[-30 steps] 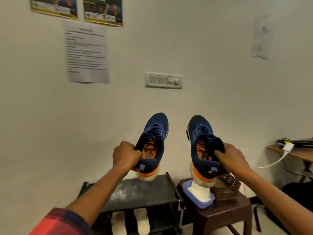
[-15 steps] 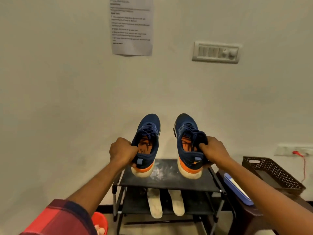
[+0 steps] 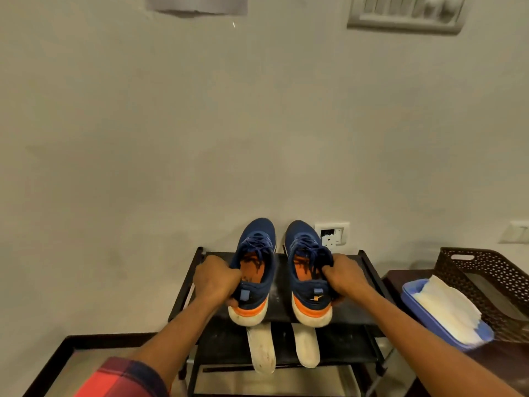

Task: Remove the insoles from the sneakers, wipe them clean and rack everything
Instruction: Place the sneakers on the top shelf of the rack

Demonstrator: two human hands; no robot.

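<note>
Both sneakers held at the heel over the top shelf of the shoe rack, insoles on the shelf below.

Left hand (image 3: 215,282): fingers closed around the heel collar of the left sneaker (image 3: 253,270), a navy shoe with an orange heel band and white sole, toe pointing at the wall. Whether its sole touches the top shelf cannot be told. Shoe rack (image 3: 183,293): black frame, dark shelves, set against the wall. Left insole (image 3: 262,349) and right insole (image 3: 307,346): pale, lying side by side on the lower shelf, heels toward the camera. Right sneaker (image 3: 310,273): just beside the left one, parallel to it. Right hand (image 3: 342,277): fingers closed on the collar and outer heel. To the right, a dark stool carries a blue tray (image 3: 412,293) holding a white cloth (image 3: 446,308), with a perforated brown basket (image 3: 492,270) behind it.
</note>
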